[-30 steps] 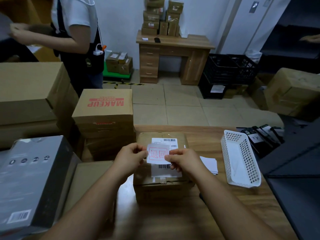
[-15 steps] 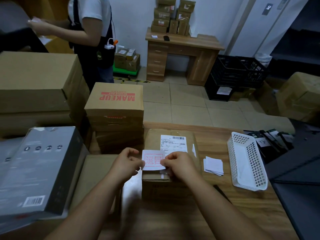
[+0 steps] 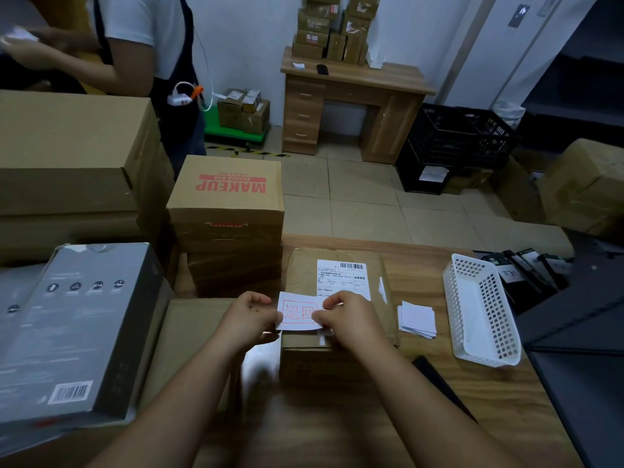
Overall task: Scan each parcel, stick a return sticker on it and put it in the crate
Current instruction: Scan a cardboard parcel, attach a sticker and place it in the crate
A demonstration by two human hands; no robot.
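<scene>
In the upper left of the frame, a second person is cut off at the shoulders by the top edge, and the blurred hand there cannot be read. At centre, the lower part of the shipping label is covered by the right hand, its small print illegible. The grey box is cropped by the left edge.

pretty dim room, soft light on the white back wall, murky shadows at right, wide-angle bend along the edges, motion smear by the left hand, shipping label print barely readable
</scene>
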